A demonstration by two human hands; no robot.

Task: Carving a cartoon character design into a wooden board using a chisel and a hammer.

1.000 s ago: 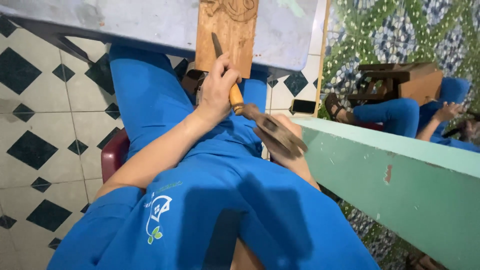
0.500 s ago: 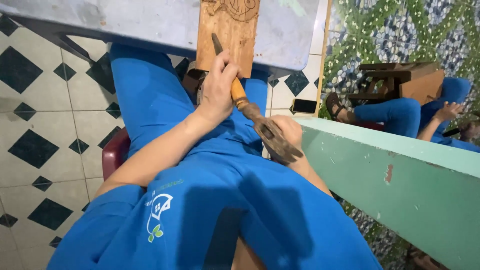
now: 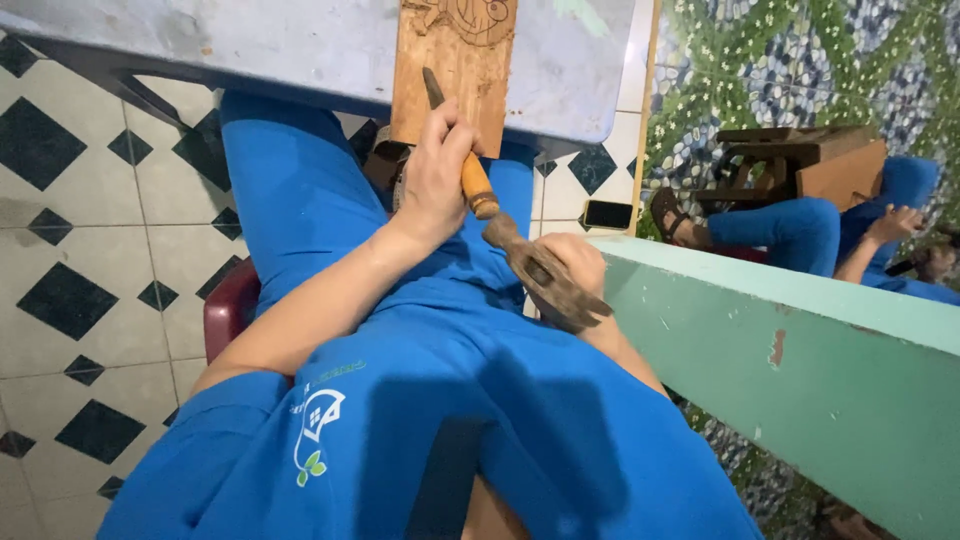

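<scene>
My left hand (image 3: 436, 172) grips a chisel (image 3: 468, 172) with an orange wooden handle, its dark blade tip resting on a carved wooden board (image 3: 452, 68). The board lies over the edge of a grey-blue table (image 3: 250, 45). My right hand (image 3: 572, 272) holds a worn wooden mallet (image 3: 540, 274), whose head sits right at the chisel's handle end. Both arms cross my lap, which is covered in blue clothing.
A green painted wall ledge (image 3: 800, 380) runs along my right. Black-and-white floor tiles (image 3: 80, 250) lie to the left, a dark red stool (image 3: 228, 312) is under me. Another person in blue (image 3: 800, 232) sits beyond by a wooden stool (image 3: 800, 160). A phone (image 3: 606, 214) lies on the floor.
The mallet has swung up from lower right and now meets the chisel's handle end. My left hand and the chisel have stayed on the board.
</scene>
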